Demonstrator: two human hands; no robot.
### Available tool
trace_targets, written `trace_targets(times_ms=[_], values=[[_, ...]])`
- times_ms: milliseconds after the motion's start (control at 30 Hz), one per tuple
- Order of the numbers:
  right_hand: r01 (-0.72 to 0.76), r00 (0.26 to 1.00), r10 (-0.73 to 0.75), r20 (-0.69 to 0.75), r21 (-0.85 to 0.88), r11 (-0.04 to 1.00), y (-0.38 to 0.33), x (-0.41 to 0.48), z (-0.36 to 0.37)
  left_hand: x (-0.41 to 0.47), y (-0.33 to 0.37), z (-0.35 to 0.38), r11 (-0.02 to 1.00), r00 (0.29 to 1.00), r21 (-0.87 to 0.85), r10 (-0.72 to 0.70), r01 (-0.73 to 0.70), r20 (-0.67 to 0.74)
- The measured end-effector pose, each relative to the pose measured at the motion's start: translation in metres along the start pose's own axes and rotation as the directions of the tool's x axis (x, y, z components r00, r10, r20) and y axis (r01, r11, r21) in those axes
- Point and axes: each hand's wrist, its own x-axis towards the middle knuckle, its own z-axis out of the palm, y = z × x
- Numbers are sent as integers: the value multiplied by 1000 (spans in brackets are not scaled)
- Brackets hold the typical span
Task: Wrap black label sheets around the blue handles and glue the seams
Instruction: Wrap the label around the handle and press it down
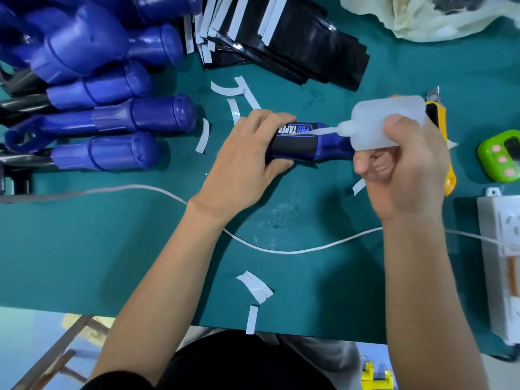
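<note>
- The step in hand looks like gluing the seam: one blue handle [333, 144] already wears a black label sheet [292, 149], and a glue bottle [385, 122] is aimed at it.
- The left hand [250, 147] grips the handle's left end, fingers curled over the top and thumb underneath, pinning it just above or on the green table [112, 249]; I cannot tell which.
- The right hand [405, 170] is wrapped around the soft clear bottle, thumb on its near side, ready to squeeze.
- The bottle's nozzle [323, 131] points left, and its tip touches or nearly touches the label's upper right edge by the white lettering.
- The handle sits mid-table between the two hands. Its long axis runs left to right across the view, tilted slightly down toward the right.
- The thick end is hidden in the left hand; the narrow neck points right and passes under the bottle.
- The lettering appears upside down from the person's side.
- Next, I judge, comes a light squeeze while the tip follows the seam, with the left hand keeping the sheet tight so the overlap does not lift.
- Too much glue could run onto the bare blue plastic or the fingers.
- A pile of bare handles [107, 119] lies to the left, and spare black sheets [281, 52] lie beyond.
</note>
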Motion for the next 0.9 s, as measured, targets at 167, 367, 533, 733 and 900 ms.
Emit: trace_targets(times_ms=[167,367,533,733,900], values=[[232,965,-252,-67,-224,947,1,-5,4,0,0,0,1000,1000,-6,12,-12,-7],[505,847,-524,90,-448,738,4,-13,5,-1,0,0,999,999,-11,31,-31,-9],[527,835,-531,143,-483,699,12,-21,11,0,-1,1,999,999,-13,35,-35,-19],[534,833,-529,164,-489,690,14,-21,12,1,-3,2,999,999,-13,32,-32,-18],[539,827,-533,177,-517,665,17,-20,10,0,-2,1,999,999,-21,34,-34,-12]])
